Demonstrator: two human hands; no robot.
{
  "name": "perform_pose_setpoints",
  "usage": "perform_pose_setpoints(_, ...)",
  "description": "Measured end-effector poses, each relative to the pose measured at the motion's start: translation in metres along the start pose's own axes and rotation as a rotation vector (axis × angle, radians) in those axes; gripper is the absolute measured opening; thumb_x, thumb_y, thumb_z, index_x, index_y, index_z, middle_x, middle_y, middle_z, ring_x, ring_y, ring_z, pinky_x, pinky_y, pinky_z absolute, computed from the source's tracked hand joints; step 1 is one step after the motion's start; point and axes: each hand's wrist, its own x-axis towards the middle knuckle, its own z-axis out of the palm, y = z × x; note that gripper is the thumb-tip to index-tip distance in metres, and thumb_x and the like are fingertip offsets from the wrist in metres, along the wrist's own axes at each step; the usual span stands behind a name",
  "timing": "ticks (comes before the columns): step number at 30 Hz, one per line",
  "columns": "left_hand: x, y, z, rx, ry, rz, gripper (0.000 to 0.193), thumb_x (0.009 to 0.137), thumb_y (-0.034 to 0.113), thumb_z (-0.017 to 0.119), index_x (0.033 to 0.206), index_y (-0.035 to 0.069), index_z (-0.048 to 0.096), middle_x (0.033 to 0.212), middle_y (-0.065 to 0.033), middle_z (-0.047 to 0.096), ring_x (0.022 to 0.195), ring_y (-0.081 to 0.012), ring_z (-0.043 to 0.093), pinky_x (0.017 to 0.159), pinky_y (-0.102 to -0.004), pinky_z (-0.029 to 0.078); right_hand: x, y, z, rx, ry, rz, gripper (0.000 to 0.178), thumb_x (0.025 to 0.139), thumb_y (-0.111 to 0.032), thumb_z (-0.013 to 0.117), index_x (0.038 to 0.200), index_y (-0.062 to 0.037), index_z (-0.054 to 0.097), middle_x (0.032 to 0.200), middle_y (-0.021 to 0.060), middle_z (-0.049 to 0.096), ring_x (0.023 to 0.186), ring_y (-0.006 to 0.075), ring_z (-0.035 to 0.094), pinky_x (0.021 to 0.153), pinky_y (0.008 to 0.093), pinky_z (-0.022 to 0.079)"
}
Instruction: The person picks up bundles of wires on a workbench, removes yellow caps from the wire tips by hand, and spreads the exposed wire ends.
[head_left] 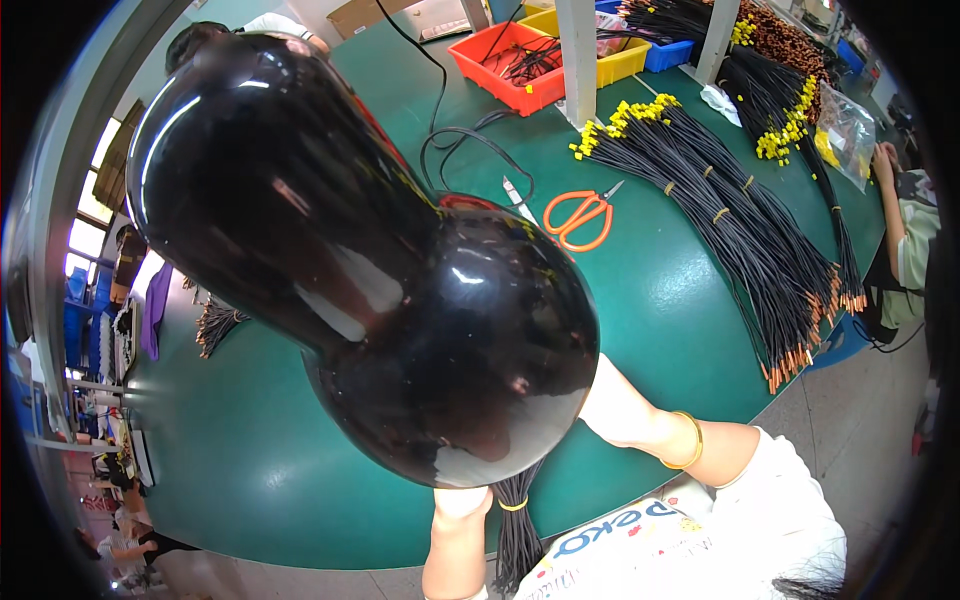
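Observation:
A big glossy black rounded object (400, 280) sits very close to the camera and blocks the middle of the view. Both my hands are hidden behind it. My left forearm (455, 545) rises from the lower edge and vanishes under the object. Right beside that forearm hangs a bundle of black wires (517, 535) tied with a yellow band. My right forearm (650, 425), wearing a gold bangle, comes in from the lower right and also slips behind the object. What either hand holds does not show.
The green table (660, 310) carries orange scissors (580, 218), long black wire bundles with yellow tips (725, 215), a loose black cable (470, 140), and red (505, 65), yellow (625, 60) and blue bins (668, 52) behind a white post (578, 60). Another person (905, 235) sits at right.

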Motion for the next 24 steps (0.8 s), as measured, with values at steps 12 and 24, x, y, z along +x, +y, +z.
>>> perform_pose_setpoints(12, -0.001, -0.003, -0.004, -0.102, 0.023, -0.056, 0.026, 0.067, -0.009, 0.057, 0.093, -0.004, 0.053, 0.084, -0.0119, 0.055, 0.074, -0.0178, 0.055, 0.067, -0.0267, 0.046, -0.002, 0.005, -0.006, 0.067, -0.020, 0.030, 0.021, 0.074, -0.006, 0.065, 0.093, -0.0009, 0.055, 0.092, 0.0057, 0.054, 0.085, 0.0138, 0.054, 0.077, 0.0262, 0.044)
perform_pose_setpoints(24, -0.002, -0.012, -0.010, -0.020, 0.067, -0.014, 0.028, 0.065, -0.012, 0.057, 0.091, -0.002, 0.052, 0.081, -0.0099, 0.057, 0.072, -0.0171, 0.057, 0.068, -0.0265, 0.046, -0.001, 0.005, -0.008, -0.150, -0.079, 0.005, 0.022, 0.072, -0.012, 0.067, 0.089, -0.0024, 0.058, 0.086, 0.0054, 0.056, 0.085, 0.0129, 0.051, 0.080, 0.0285, 0.039)
